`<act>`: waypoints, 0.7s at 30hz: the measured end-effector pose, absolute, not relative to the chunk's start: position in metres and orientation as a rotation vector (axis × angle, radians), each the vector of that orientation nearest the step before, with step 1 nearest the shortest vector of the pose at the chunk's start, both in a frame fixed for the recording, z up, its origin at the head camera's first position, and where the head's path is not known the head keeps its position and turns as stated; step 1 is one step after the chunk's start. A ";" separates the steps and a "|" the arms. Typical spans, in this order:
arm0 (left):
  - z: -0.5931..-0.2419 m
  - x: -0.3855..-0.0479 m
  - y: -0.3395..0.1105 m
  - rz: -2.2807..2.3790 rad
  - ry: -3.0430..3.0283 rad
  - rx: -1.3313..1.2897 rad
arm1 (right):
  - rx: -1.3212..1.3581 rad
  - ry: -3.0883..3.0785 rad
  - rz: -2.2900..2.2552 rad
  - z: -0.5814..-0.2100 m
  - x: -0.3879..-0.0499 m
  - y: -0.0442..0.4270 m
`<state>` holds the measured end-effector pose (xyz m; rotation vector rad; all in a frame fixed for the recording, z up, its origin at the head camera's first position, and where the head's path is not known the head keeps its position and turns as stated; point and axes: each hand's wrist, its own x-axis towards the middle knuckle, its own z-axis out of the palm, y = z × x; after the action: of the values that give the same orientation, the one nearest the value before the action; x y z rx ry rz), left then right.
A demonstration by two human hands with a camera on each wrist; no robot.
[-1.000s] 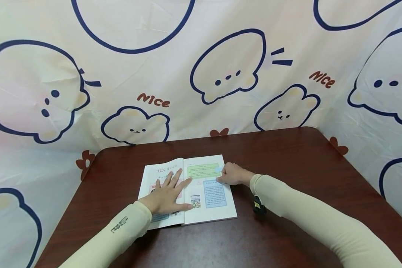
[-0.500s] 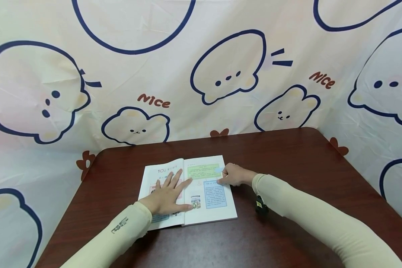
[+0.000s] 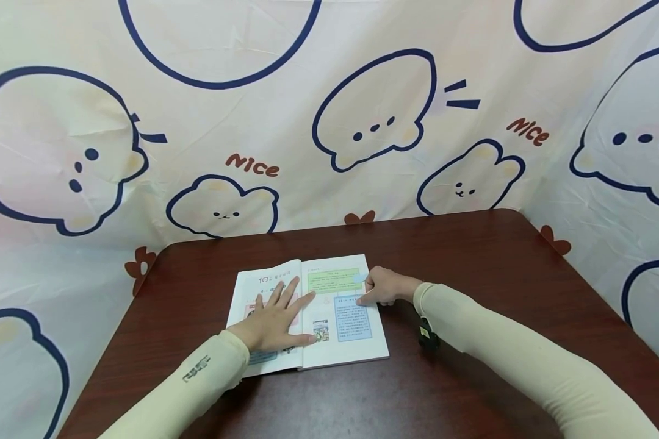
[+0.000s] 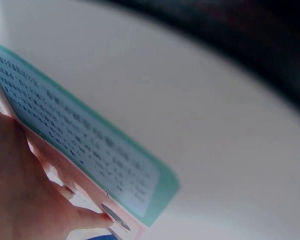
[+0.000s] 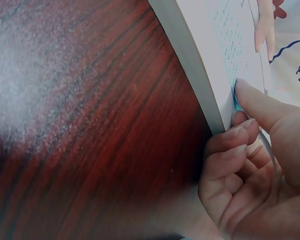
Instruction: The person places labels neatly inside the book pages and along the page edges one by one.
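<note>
An open book [image 3: 346,350] lies on the dark wooden table, printed pages facing up. My left hand [image 3: 274,323] rests across its left page, fingers spread and straight, with the fingertips reaching over the spine. In the left wrist view, the hand [image 4: 35,190] lies by a page with a blue text box [image 4: 75,125]. At the book's right edge my right hand [image 3: 381,286] has its fingers curled and its thumb on the page. A small pale-blue slip [image 3: 359,277] sticks out from this hand over the green text box. In the right wrist view, a thin edge runs between thumb and fingers [image 5: 230,150].
The brown table [image 3: 445,256] surrounds the book, its far edge meeting a cloth backdrop [image 3: 296,122] with cartoon drawings. More cloth hangs at both sides. A small black device [image 3: 428,335] sits under the right sleeve's cuff.
My right hand has shifted slightly to the right and its thumb has slid a little lower on the page. My left hand and the book have stayed in place.
</note>
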<state>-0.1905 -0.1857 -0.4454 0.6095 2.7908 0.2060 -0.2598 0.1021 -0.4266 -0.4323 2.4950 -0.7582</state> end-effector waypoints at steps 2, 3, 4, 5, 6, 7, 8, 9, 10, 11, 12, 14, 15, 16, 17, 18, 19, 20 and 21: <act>-0.445 -0.190 -0.186 0.206 2.786 0.607 | -0.435 2.485 -0.754 -0.425 -0.259 0.102; -0.445 -0.190 -0.186 0.204 2.783 0.604 | -0.434 2.478 -0.755 -0.424 -0.259 0.102; -0.445 -0.190 -0.186 0.210 2.783 0.606 | -0.433 2.475 -0.753 -0.424 -0.259 0.102; -0.444 -0.189 -0.186 0.210 2.780 0.604 | -0.434 2.475 -0.751 -0.423 -0.259 0.102; -0.444 -0.189 -0.186 0.217 2.782 0.606 | -0.434 2.473 -0.749 -0.422 -0.258 0.102; -0.443 -0.189 -0.186 0.216 2.781 0.604 | -0.433 2.472 -0.749 -0.421 -0.258 0.102; -0.443 -0.189 -0.186 0.218 2.781 0.604 | -0.434 2.473 -0.748 -0.420 -0.258 0.102; -0.442 -0.189 -0.186 0.218 2.781 0.605 | -0.436 2.478 -0.747 -0.419 -0.258 0.102; -0.442 -0.190 -0.186 0.221 2.782 0.607 | -0.440 2.480 -0.742 -0.419 -0.258 0.102; -0.442 -0.190 -0.186 0.217 2.781 0.606 | -0.446 2.483 -0.738 -0.419 -0.258 0.102; -0.441 -0.190 -0.186 0.220 2.783 0.609 | -0.451 2.485 -0.736 -0.419 -0.257 0.102; -0.442 -0.190 -0.186 0.220 2.783 0.610 | -0.463 2.490 -0.735 -0.418 -0.257 0.101; -0.442 -0.190 -0.186 0.223 2.784 0.612 | -0.468 2.490 -0.738 -0.417 -0.256 0.101; -0.442 -0.190 -0.186 0.227 2.784 0.614 | -0.470 2.488 -0.740 -0.417 -0.256 0.101; -0.442 -0.190 -0.186 0.229 2.783 0.616 | -0.473 2.489 -0.743 -0.417 -0.255 0.101; -0.442 -0.190 -0.186 0.230 2.783 0.616 | -0.475 2.489 -0.745 -0.416 -0.254 0.101; -0.442 -0.190 -0.186 0.230 2.781 0.617 | -0.475 2.487 -0.747 -0.416 -0.254 0.101; -0.442 -0.190 -0.186 0.232 2.779 0.619 | -0.475 2.488 -0.750 -0.415 -0.253 0.101; -0.442 -0.189 -0.186 0.232 2.777 0.620 | -0.471 2.488 -0.748 -0.415 -0.253 0.101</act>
<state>-0.1894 -0.1858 -0.4422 0.6198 2.7771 0.2316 -0.2527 0.1014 -0.4155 -0.4710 2.4880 -0.7480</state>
